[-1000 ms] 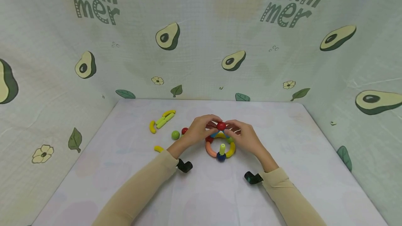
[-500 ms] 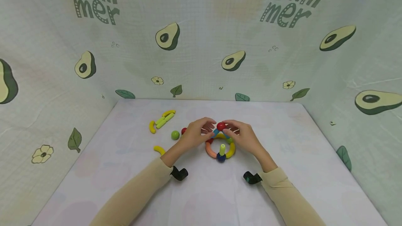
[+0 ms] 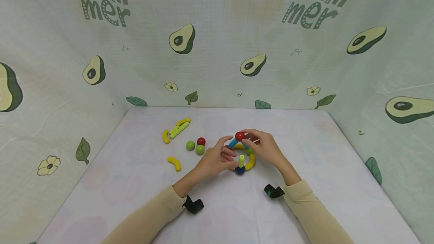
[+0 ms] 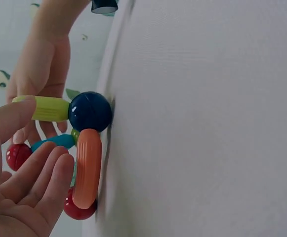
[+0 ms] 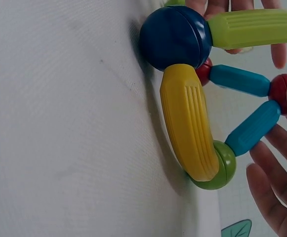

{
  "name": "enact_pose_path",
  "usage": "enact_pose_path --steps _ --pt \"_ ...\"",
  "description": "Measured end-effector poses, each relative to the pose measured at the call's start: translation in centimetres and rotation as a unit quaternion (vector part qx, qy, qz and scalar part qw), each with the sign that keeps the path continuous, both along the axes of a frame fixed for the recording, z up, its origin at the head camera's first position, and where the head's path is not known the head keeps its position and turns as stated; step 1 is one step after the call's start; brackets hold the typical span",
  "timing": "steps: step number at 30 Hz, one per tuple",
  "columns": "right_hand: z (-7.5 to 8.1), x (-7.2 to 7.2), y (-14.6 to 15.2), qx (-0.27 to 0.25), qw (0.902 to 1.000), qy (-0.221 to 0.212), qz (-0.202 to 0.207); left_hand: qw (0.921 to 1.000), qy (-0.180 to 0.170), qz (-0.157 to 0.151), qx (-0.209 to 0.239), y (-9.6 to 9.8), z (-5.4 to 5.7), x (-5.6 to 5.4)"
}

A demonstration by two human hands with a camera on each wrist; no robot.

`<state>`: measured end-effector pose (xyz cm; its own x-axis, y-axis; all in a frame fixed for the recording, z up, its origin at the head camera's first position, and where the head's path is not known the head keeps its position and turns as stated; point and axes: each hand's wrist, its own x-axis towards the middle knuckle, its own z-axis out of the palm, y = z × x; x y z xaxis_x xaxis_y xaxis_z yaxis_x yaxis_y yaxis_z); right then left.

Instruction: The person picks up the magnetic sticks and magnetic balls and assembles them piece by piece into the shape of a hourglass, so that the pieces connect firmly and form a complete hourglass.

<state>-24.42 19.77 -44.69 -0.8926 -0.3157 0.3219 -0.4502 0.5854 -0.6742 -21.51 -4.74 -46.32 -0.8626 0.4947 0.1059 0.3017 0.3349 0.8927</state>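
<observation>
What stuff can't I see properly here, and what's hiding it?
Head view: the left hand hides most of the orange rod.
Left wrist view: the left hand covers part of the lime rod.
Right wrist view: the right hand hides part of the top red ball.
Head view: the bottom edge cuts off the left sleeve and right sleeve.

Your red ball (image 3: 239, 136) and dark-blue ball (image 5: 173, 37): glossy, smooth, plastic-looking. The yellow curved rod (image 5: 187, 118) and orange rod (image 4: 88, 168) before you: plastic-looking, satin, grooved lengthwise. Your surface (image 3: 223, 214): matt, cloth-like, finely textured. Backdrop (image 3: 217, 10): matt, creased cloth-like sheet. Your sleeves (image 3: 313, 212): soft matt cloth.
</observation>
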Motion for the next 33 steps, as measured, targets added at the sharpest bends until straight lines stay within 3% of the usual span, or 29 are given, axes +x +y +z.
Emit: enact_pose_path --steps 3,18,33 --pt "0.0 0.0 0.1 -0.002 1.0000 0.002 0.003 0.9999 -0.013 -0.006 0.008 0.5 -0.3 0.0" --pt "0.5 0.0 0.5 -0.006 0.9992 -0.013 0.038 0.9998 0.011 0.003 -0.015 1.1 -0.3 -0.7" --pt "0.4 0.0 1.5 -0.003 0.9974 -0.022 0.068 0.9996 0.023 -0.007 -0.015 1.3 -0.5 -1.1"
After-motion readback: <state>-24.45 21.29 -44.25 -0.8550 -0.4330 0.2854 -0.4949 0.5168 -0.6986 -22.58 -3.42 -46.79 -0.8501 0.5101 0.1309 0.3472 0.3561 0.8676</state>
